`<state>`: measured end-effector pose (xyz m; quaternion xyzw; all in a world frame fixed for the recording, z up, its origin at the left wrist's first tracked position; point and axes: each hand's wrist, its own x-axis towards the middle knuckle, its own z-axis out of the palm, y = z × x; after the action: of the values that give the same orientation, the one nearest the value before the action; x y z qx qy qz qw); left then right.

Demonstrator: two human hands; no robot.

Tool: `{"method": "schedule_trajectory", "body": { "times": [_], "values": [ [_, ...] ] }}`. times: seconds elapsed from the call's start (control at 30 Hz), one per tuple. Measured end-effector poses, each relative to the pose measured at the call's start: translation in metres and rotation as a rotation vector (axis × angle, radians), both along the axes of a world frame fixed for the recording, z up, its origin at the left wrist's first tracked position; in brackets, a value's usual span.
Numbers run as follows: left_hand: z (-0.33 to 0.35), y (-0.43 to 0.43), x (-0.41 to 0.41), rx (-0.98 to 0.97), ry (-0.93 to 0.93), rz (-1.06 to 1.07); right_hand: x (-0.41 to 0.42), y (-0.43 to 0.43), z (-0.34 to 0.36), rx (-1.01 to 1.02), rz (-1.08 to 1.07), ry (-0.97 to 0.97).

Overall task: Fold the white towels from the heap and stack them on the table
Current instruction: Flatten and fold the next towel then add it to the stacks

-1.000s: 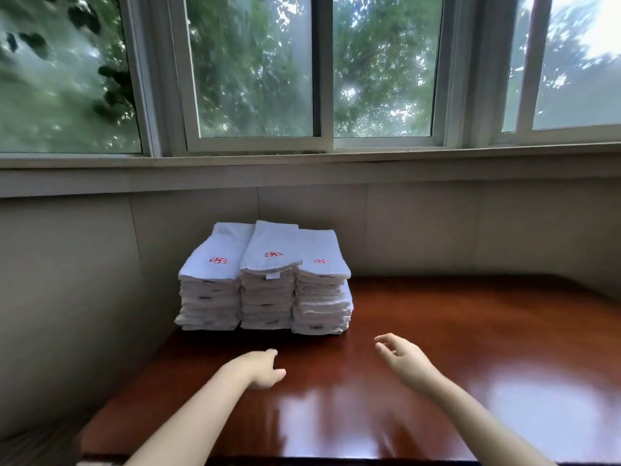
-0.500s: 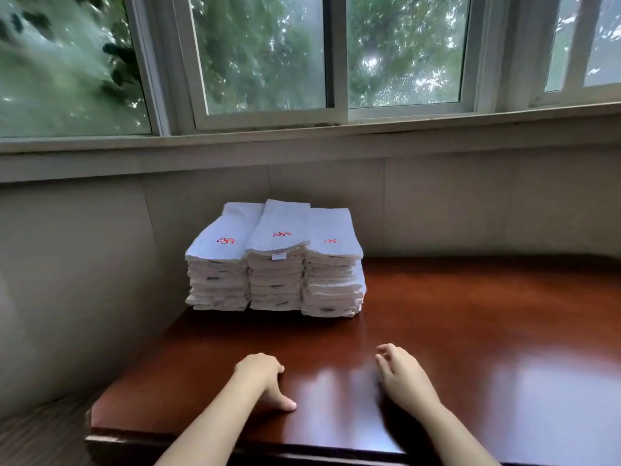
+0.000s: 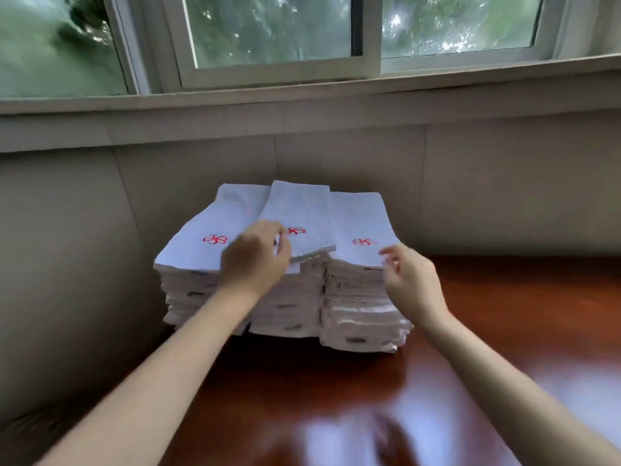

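Hands, two, both raised at the towel stacks. Left hand (image 3: 258, 255): fingers curled over the near edge of the top towel (image 3: 299, 216) on the middle stack, thumb beneath as far as I can tell, pinching that edge, which stands slightly lifted off the layers below. Right hand (image 3: 408, 280): fingers loosely spread and bent, at the near right corner of the right stack (image 3: 363, 297); I cannot tell whether it grips the corner or only touches it, as the fingertips are blurred.

Folded white towels: I count three stacks, side by side and touching, on the far left part of the bench (image 3: 504, 331), close to the wall. Left stack (image 3: 188, 284), middle stack (image 3: 292, 304), right stack. Each top towel bears one red embroidered mark; three marks counted, the middle one partly hidden by the left hand.

Bench: one, glossy reddish-brown wood.
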<state>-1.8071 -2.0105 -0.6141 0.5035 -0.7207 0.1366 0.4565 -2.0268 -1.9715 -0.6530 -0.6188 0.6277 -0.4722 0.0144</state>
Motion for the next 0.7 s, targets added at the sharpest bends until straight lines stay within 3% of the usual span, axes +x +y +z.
{"method": "schedule_trajectory", "body": {
  "times": [0.07,0.13,0.2,0.27,0.43,0.53,0.63,0.7],
  "values": [
    [0.030,-0.065,0.008,0.100,-0.045,0.147,0.017,-0.063,0.033,0.167,0.110,-0.163],
    [0.053,-0.124,0.019,0.470,-0.161,0.322,0.034,-0.119,0.055,0.378,0.233,-0.323],
    [0.056,-0.159,0.023,0.868,-0.212,0.319,0.046,-0.153,0.065,0.510,0.260,-0.237],
    [0.048,-0.182,0.021,1.072,-0.243,0.223,0.050,-0.173,0.063,0.569,0.271,-0.082],
    [0.047,-0.205,0.026,1.095,-0.409,0.133,0.039,-0.175,0.046,0.619,0.345,-0.133],
    [0.028,-0.198,0.032,1.024,-0.391,0.185,0.037,-0.170,0.042,0.695,0.360,-0.151],
    [0.012,-0.174,0.029,0.926,-0.173,0.231,0.051,-0.157,0.043,0.597,0.106,0.309],
    [0.016,-0.162,0.031,0.779,-0.184,0.252,0.055,-0.156,0.050,0.508,0.018,0.521]
  ]
}}
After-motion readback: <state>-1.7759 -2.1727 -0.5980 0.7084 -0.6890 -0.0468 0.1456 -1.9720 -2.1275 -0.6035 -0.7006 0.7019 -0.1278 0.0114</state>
